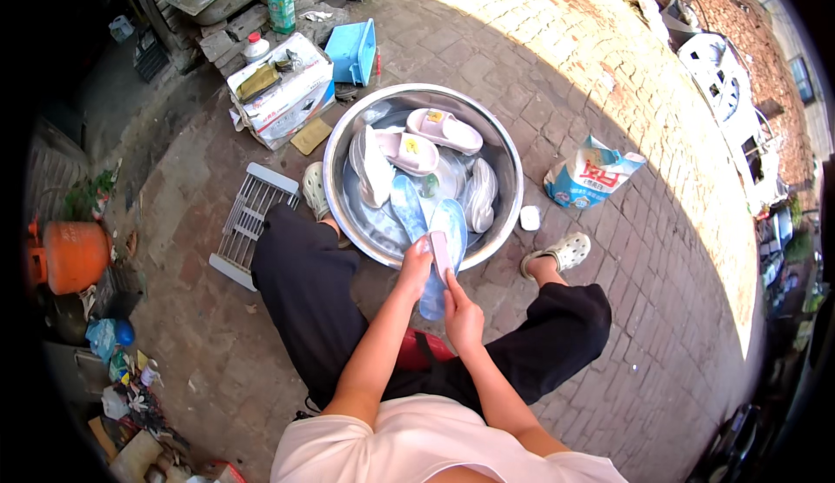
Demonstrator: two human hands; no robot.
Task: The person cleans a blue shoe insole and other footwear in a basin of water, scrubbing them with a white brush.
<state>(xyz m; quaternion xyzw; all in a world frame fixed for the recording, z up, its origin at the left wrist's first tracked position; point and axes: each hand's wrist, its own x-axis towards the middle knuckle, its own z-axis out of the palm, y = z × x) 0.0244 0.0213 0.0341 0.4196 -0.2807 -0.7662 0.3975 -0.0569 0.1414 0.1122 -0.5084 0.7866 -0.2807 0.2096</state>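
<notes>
Over the near rim of a round steel basin (336,222), my left hand (415,266) grips translucent blue insoles (432,300), which fan apart at their far ends. My right hand (463,317) holds the lower end of a pale pink bar-shaped object (441,255), possibly a brush, lying against the insoles; its underside is hidden. Inside the basin are two pale pink slides with yellow badges, one slide (450,132) behind the other slide (417,157). A whitish-grey shoe (370,167) leans at the left, with another grey shoe (481,196) at the right.
A detergent bag (587,176) and a small white dish (530,217) sit right of the basin. Left are a metal rack (254,222) and a printed carton (287,101). A blue plastic bin (351,52) and green pump bottle (280,5) stand beyond. My feet flank the basin.
</notes>
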